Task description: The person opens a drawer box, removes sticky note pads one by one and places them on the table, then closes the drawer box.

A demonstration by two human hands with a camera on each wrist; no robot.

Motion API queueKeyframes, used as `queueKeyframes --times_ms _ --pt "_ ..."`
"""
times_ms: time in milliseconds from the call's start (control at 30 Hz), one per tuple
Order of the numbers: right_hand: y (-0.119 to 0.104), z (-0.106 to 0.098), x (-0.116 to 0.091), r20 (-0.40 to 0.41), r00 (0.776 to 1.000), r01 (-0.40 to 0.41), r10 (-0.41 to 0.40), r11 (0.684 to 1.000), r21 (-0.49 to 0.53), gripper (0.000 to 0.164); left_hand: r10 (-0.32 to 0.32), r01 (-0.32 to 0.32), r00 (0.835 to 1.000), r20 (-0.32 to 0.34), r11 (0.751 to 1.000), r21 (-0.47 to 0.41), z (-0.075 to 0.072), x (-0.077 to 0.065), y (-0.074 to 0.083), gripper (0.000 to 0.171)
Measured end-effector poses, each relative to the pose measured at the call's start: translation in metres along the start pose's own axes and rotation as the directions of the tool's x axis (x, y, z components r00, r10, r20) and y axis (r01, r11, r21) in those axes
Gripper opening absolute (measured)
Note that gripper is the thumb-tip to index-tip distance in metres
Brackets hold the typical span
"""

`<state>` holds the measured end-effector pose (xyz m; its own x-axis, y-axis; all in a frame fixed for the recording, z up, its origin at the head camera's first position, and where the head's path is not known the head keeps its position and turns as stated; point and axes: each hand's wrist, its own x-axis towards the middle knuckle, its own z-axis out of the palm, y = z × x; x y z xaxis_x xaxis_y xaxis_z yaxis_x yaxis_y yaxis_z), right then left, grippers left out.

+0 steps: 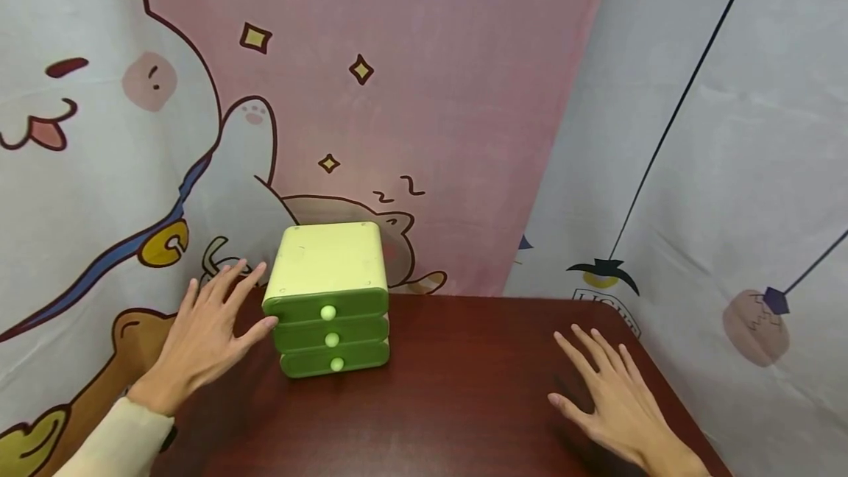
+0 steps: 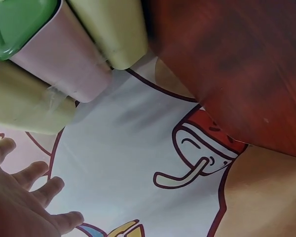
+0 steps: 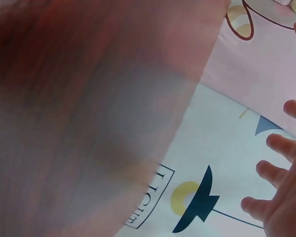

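A small drawer box (image 1: 331, 260) with a pale yellow top and three green drawer fronts stands left of the middle on the table. Each front carries a round light green knob (image 1: 332, 340). My left hand (image 1: 208, 333) hovers at the box's left side, fingers spread, its thumb close to the top drawer's left end. In the left wrist view the box's side shows a pink section (image 2: 64, 54) between pale yellow ones. Far to the right, my right hand (image 1: 612, 396) hangs over the table with its fingers spread and nothing in it.
The dark red-brown table (image 1: 457, 389) reaches back to a pink and white cloth (image 1: 450, 94) printed with cartoon cats. Along the table's right edge hangs a white cloth (image 1: 748, 131) with printed lamps.
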<state>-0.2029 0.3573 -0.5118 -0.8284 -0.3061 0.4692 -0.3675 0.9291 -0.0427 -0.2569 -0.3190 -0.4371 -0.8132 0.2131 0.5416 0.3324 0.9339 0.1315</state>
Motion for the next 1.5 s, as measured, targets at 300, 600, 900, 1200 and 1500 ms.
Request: queueKeyframes --times_ms 300,600,900,1200,1500 --pt "-0.007 -0.006 0.008 -0.027 0.999 0.033 -0.033 0.999 -0.001 0.100 0.001 -0.001 1.000 -0.002 1.000 -0.024 -0.003 0.008 0.003 0.091" --pt "-0.013 -0.014 0.014 -0.045 0.998 0.034 -0.033 0.999 0.034 0.099 0.037 -0.039 0.999 -0.029 0.998 -0.044 -0.005 0.016 0.013 0.087" --pt "-0.022 -0.014 0.019 -0.086 0.994 0.068 -0.062 0.995 0.068 0.100 0.052 -0.055 0.998 -0.031 0.994 -0.090 -0.004 0.022 0.019 0.079" --pt "-0.032 -0.016 0.028 -0.115 0.990 0.096 -0.083 0.989 0.112 0.101 0.059 -0.062 0.998 -0.033 0.993 -0.099 -0.004 0.030 0.026 0.073" --pt "-0.047 -0.017 0.037 -0.135 0.985 0.124 -0.108 0.986 0.115 0.101 0.060 -0.060 0.998 -0.009 0.991 -0.122 -0.003 0.034 0.031 0.069"
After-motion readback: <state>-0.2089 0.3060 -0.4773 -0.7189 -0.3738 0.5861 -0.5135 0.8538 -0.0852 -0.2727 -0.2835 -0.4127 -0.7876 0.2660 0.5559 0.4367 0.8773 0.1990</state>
